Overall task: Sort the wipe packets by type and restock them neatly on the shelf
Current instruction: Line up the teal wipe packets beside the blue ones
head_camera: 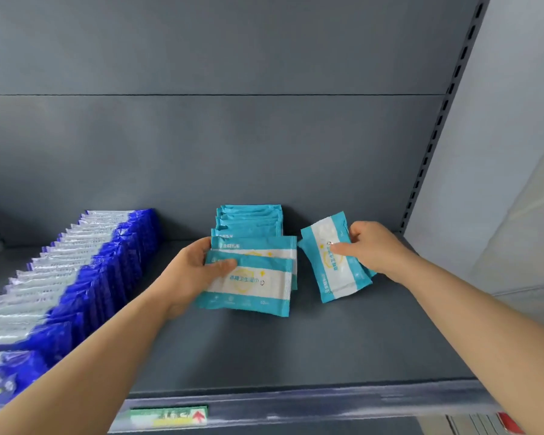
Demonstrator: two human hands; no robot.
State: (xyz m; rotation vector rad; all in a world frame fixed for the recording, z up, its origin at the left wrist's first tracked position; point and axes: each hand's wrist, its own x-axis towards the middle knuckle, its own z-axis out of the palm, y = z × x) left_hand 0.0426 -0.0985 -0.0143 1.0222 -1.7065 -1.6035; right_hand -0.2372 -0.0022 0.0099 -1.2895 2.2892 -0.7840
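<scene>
Left hand (195,271) grips front teal packet (252,287), steadying the centre-frame row (248,219). Right hand (374,249) pinches skewed packet (333,277), likely for alignment.

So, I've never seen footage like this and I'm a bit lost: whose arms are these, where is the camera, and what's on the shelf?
There is no machine here, just a person's two bare hands, filmed by a camera worn on their head that looks forward and down. The left hand grips the front teal packet of a teal row on the grey shelf. The right hand holds a loose teal packet, turned sideways, beside that row. Further left runs a long row of blue and white packets.
</scene>
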